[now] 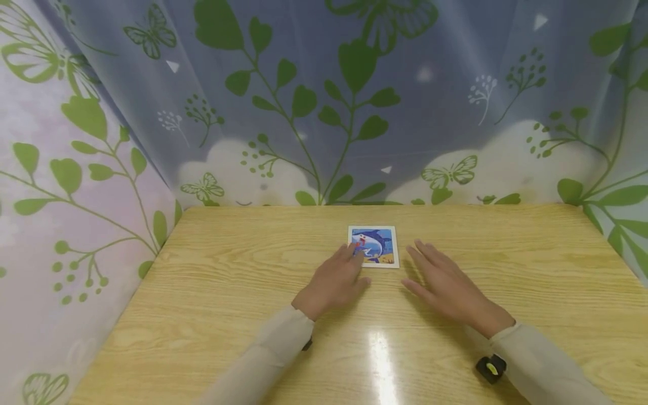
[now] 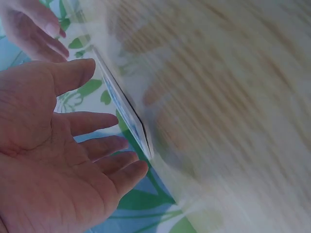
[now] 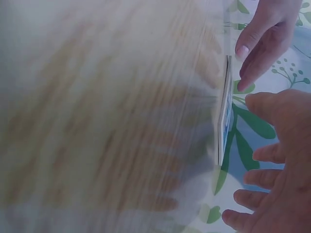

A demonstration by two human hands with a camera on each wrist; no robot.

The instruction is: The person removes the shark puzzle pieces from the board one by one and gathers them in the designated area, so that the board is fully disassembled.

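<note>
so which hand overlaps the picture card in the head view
The left hand: it covers part of the card, while the right hand is beside it.

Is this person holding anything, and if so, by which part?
Nothing is held; the square shark picture lies flat on the table, left hand and right hand open near it.

In the head view, the fingers of the left hand [image 1: 333, 284] hide one corner of the picture card [image 1: 382, 243]; fingertip contact I cannot determine. Both wrist views give me the card nearly edge-on beyond the fingertips, its print unreadable. Tabletop [image 3: 97, 107] grain beside the fingers is blurred. Behind the fingers, the lower picture edge cuts my view of both sleeves [image 1: 263, 354]; the yellow mark on the right wrist device [image 1: 490, 369] is too small to identify.
</note>
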